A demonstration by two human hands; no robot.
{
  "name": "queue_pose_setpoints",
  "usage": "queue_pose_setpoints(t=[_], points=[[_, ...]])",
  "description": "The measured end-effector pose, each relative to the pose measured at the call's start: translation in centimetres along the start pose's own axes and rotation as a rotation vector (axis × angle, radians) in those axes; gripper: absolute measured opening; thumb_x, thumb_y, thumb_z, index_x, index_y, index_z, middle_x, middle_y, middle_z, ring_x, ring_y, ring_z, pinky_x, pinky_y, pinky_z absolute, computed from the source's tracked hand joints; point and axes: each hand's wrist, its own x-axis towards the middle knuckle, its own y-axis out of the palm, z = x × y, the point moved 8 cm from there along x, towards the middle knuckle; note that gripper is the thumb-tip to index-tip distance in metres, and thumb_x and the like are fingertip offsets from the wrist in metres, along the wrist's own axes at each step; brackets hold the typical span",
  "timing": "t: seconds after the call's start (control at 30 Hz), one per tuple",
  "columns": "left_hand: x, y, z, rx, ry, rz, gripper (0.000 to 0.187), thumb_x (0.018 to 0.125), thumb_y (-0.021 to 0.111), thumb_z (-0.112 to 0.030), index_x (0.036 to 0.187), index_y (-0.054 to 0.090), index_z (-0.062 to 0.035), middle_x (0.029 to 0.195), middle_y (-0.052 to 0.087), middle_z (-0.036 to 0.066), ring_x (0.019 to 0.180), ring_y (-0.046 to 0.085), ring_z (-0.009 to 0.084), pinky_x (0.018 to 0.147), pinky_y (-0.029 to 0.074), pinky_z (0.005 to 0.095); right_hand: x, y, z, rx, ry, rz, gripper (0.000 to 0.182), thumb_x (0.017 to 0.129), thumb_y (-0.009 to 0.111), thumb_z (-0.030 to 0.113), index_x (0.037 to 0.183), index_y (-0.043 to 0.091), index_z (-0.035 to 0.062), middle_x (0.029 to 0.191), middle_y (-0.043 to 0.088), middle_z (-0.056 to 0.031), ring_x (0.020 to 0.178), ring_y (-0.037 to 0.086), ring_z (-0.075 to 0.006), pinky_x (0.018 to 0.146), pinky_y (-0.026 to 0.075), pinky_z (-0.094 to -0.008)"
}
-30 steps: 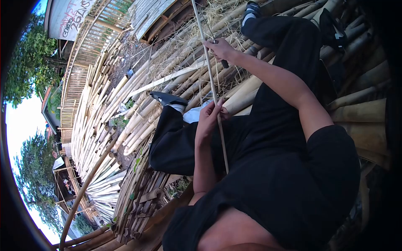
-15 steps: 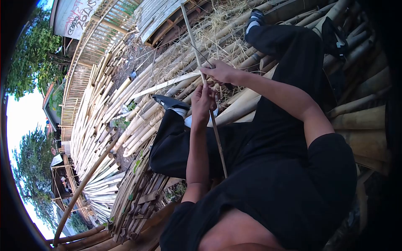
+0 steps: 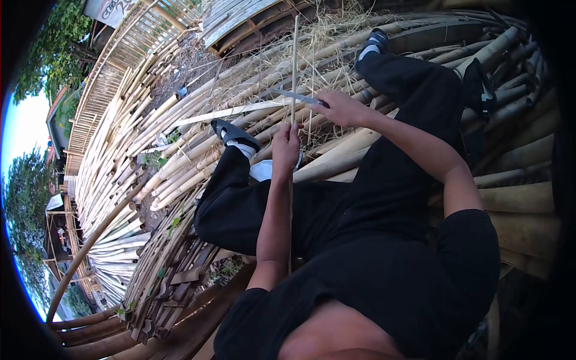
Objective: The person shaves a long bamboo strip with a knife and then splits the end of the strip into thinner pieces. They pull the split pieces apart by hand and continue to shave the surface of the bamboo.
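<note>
My left hand point(image 3: 285, 149) is closed around a thin bamboo strip point(image 3: 294, 66) that stretches from near my torso out past my feet. My right hand point(image 3: 341, 109) grips a knife point(image 3: 300, 97) by its dark handle. The blade points left and crosses the strip a short way beyond my left fingers. Below the strip, a pale flat bamboo slat point(image 3: 231, 114) lies across the poles toward the left.
Many bamboo poles point(image 3: 120, 156) are piled under and around my outstretched legs. Straw-like shavings point(image 3: 327, 45) cover the poles ahead. A wooden panel point(image 3: 240, 24) and a bamboo fence point(image 3: 99, 90) stand beyond. Bundled bamboo pieces point(image 3: 174, 270) lie at my left.
My right hand has moved right and away from my left hand, and the knife blade now shows plainly across the strip. The strip stands straighter in view, and the camera has shifted.
</note>
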Motion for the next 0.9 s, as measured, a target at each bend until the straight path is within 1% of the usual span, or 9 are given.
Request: queue_pose_setpoints(t=[0.07, 0.17, 0.23, 0.37, 0.43, 0.47, 0.63, 0.7, 0.9], points=[[0.2, 0.1, 0.6, 0.053, 0.055, -0.032, 0.026, 0.096, 0.044, -0.020, 0.089, 0.059, -0.0004, 0.054, 0.038, -0.006, 0.046, 0.032, 0.0016, 0.041, 0.024, 0.0216, -0.6, 1.3, 0.4, -0.055, -0.108, 0.080, 0.040, 0.092, 0.044, 0.039, 0.089, 0.054, 0.0008, 0.077, 0.060, -0.0204, 0.076, 0.058, -0.0385, 0.068, 0.043, -0.0467], [-0.5, 0.3, -0.5, 0.120, 0.064, -0.073, 0.027, 0.095, 0.047, -0.024, 0.087, 0.059, -0.0004, 0.055, 0.041, -0.002, 0.052, 0.039, 0.0054, 0.047, 0.032, 0.0260, -0.7, 3.5, -1.1, -0.166, -0.079, 0.143, 0.040, 0.094, 0.039, 0.039, 0.095, 0.051, 0.0013, 0.083, 0.060, -0.0225, 0.084, 0.057, -0.0399, 0.072, 0.043, -0.0494], [-0.2, 0.5, -0.2, 0.240, 0.047, -0.067, 0.030, 0.093, 0.047, -0.023, 0.082, 0.056, 0.0035, 0.064, 0.056, 0.015, 0.056, 0.052, 0.0212, 0.055, 0.039, 0.0371, -0.5, 4.6, -1.8, -0.163, -0.111, 0.098, 0.040, 0.095, 0.036, 0.039, 0.097, 0.050, 0.0017, 0.081, 0.060, -0.0234, 0.082, 0.057, -0.0415, 0.071, 0.043, -0.0508], [0.3, 0.6, 1.2, 0.348, 0.032, -0.056, 0.032, 0.092, 0.048, -0.024, 0.083, 0.060, 0.0038, 0.062, 0.055, 0.016, 0.057, 0.052, 0.0246, 0.056, 0.039, 0.0385, -0.1, 7.5, -2.9, -0.138, -0.125, 0.145, 0.041, 0.095, 0.034, 0.040, 0.094, 0.049, 0.0011, 0.077, 0.059, -0.0253, 0.076, 0.057, -0.0444, 0.070, 0.042, -0.0526], [0.8, 0.3, 1.4, 0.404, 0.039, -0.093, 0.030, 0.090, 0.049, -0.022, 0.082, 0.061, 0.0048, 0.066, 0.057, 0.020, 0.059, 0.054, 0.0301, 0.057, 0.040, 0.0401, 0.5, 8.4, -3.0, -0.108, -0.158, 0.123, 0.033, 0.095, 0.036, 0.032, 0.088, 0.047, 0.0025, 0.074, 0.055, -0.0223, 0.075, 0.054, -0.0427, 0.066, 0.040, -0.0508], [0.9, 0.3, 1.5, 0.404, 0.043, -0.090, 0.029, 0.090, 0.048, -0.020, 0.078, 0.056, 0.0049, 0.064, 0.055, 0.020, 0.059, 0.055, 0.0322, 0.058, 0.040, 0.0429, 0.8, 8.9, -3.2, -0.117, -0.177, 0.129, 0.032, 0.095, 0.036, 0.032, 0.088, 0.047, 0.0030, 0.075, 0.054, -0.0217, 0.076, 0.054, -0.0418, 0.067, 0.040, -0.0498], [1.3, 0.0, 3.0, 0.289, -0.059, -0.080, 0.028, 0.088, 0.049, -0.019, 0.079, 0.059, 0.0057, 0.066, 0.058, 0.022, 0.059, 0.058, 0.0320, 0.058, 0.042, 0.0421, 1.7, 9.5, -3.8, -0.143, -0.211, 0.217, 0.032, 0.096, 0.035, 0.032, 0.087, 0.048, 0.0031, 0.076, 0.055, -0.0204, 0.077, 0.054, -0.0407, 0.067, 0.040, -0.0485], [1.5, -0.1, 3.6, 0.168, -0.021, -0.107, 0.026, 0.087, 0.051, -0.018, 0.082, 0.062, 0.0052, 0.067, 0.059, 0.021, 0.061, 0.058, 0.0314, 0.059, 0.043, 0.0399, 1.6, 9.1, -2.7, -0.127, -0.306, 0.156, 0.040, 0.095, 0.033, 0.040, 0.087, 0.049, 0.0042, 0.070, 0.057, -0.0206, 0.072, 0.056, -0.0406, 0.064, 0.042, -0.0497], [0.7, -0.3, 2.5, 0.260, -0.039, -0.172, 0.022, 0.084, 0.054, -0.016, 0.085, 0.065, 0.0035, 0.066, 0.059, 0.021, 0.058, 0.058, 0.0314, 0.059, 0.043, 0.0401, 1.3, 8.5, -2.7, -0.163, -0.254, 0.129, 0.040, 0.094, 0.036, 0.040, 0.084, 0.052, 0.0044, 0.072, 0.057, -0.0207, 0.075, 0.056, -0.0400, 0.065, 0.042, -0.0486]])
